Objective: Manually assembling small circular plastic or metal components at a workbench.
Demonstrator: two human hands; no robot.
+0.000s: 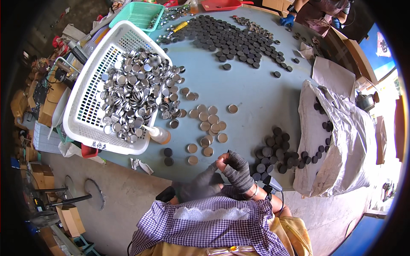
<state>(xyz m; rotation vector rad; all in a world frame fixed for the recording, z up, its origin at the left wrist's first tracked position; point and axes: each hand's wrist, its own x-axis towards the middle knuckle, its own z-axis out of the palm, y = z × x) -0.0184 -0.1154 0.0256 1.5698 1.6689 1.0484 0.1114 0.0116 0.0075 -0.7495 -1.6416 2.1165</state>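
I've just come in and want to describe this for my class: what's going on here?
A person's gloved left hand and right hand are close together at the near edge of the table; whether they hold anything is unclear. Silver caps fill much of the white basket. Black discs cover the table's far part. Across the table is another person's blue-gloved hand.

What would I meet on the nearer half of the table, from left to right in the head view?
White perforated plastic basket, loose shallow metal caps, heap of thick black discs, crumpled white sack.
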